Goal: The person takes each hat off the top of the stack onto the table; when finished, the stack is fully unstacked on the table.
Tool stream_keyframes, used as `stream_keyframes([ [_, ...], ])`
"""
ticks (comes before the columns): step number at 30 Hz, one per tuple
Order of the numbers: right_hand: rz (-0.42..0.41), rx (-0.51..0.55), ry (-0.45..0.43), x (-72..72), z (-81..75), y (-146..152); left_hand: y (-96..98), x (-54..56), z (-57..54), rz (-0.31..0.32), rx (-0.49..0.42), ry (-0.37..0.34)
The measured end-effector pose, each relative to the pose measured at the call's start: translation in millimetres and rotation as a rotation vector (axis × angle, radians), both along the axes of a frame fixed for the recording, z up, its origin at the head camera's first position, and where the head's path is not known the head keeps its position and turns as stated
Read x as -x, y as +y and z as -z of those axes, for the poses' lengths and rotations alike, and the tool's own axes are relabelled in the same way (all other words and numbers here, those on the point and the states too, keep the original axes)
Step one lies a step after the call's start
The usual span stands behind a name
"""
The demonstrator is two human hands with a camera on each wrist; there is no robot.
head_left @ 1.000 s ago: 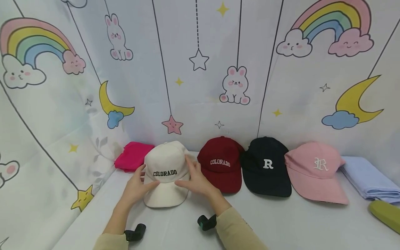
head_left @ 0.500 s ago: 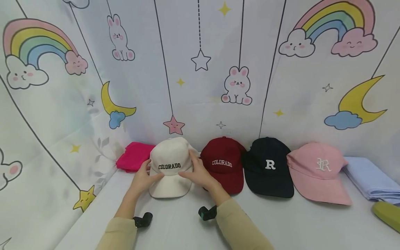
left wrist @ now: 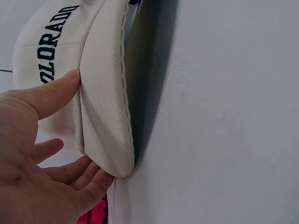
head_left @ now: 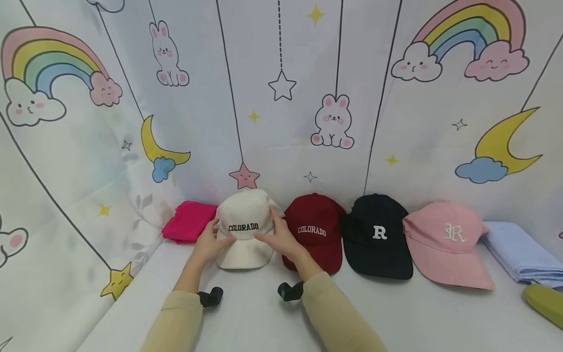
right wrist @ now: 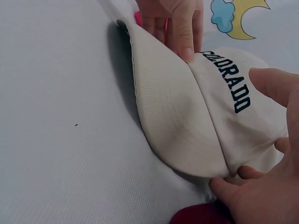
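Between my two hands in the head view is an off-white baseball cap [head_left: 244, 227] with COLORADO in dark letters, its visor toward me. My left hand [head_left: 210, 244] holds its left side. In the left wrist view the left thumb [left wrist: 58, 93] lies at the seam above the visor, with the other fingers at the visor's edge and side. My right hand [head_left: 283, 242] holds the cap's right side. In the right wrist view several right fingers [right wrist: 229, 186] touch the side by the visor corner, and the thumb is over the front panel. The cap's back is hidden.
To the right stand a dark red cap [head_left: 313, 232], a navy cap [head_left: 376, 244] and a pink cap [head_left: 446, 244]. A folded bright pink cloth [head_left: 189, 222] lies at left. Folded light blue cloth [head_left: 521, 252] and a green object [head_left: 545, 303] sit far right. A printed curtain [head_left: 281, 132] hangs behind.
The off-white cap has moved back toward the curtain and a little to the right, coming into line beside the dark red cap. Both hands have moved along with it.
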State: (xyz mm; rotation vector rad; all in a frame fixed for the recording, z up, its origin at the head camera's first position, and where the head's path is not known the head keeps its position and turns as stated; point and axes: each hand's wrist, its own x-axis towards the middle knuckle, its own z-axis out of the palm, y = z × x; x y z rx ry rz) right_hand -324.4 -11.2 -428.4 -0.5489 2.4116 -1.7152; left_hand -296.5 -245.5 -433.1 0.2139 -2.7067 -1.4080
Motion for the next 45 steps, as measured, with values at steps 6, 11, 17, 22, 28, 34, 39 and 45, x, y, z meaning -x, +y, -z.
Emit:
stream_keyframes([
  [6, 0.013, 0.035, -0.034, 2.4, -1.5, 3, 4.8, 9.7, -0.3, 0.004, -0.013, -0.003],
  [11, 0.016, 0.030, -0.033, 4.2, -4.6, 6, 8.7, 15.0, 0.0, 0.006, 0.004, 0.002],
  [17, -0.003, 0.027, -0.023, 3.3, -7.2, 10, 13.7, 18.3, 1.1, 0.007, 0.016, 0.000],
  [22, -0.018, -0.025, 0.047, -0.1, -10.0, 15, 16.8, 19.4, -0.3, 0.021, 0.031, 0.007],
  [28, -0.047, -0.115, 0.139, -7.6, -18.6, 28, 19.7, 22.2, -2.3, 0.031, 0.062, -0.009],
  [34, -0.066, -0.144, 0.151, -19.8, -33.4, 42, 21.4, 23.6, -2.0, 0.016, 0.097, -0.034],
  [39, -0.059, -0.174, 0.156, -28.8, -39.6, 57, 20.9, 22.8, -2.6, 0.017, 0.122, -0.037],
  [45, -0.038, -0.211, 0.177, -41.1, -45.3, 80, 20.9, 15.8, -8.4, 0.021, 0.175, -0.006],
])
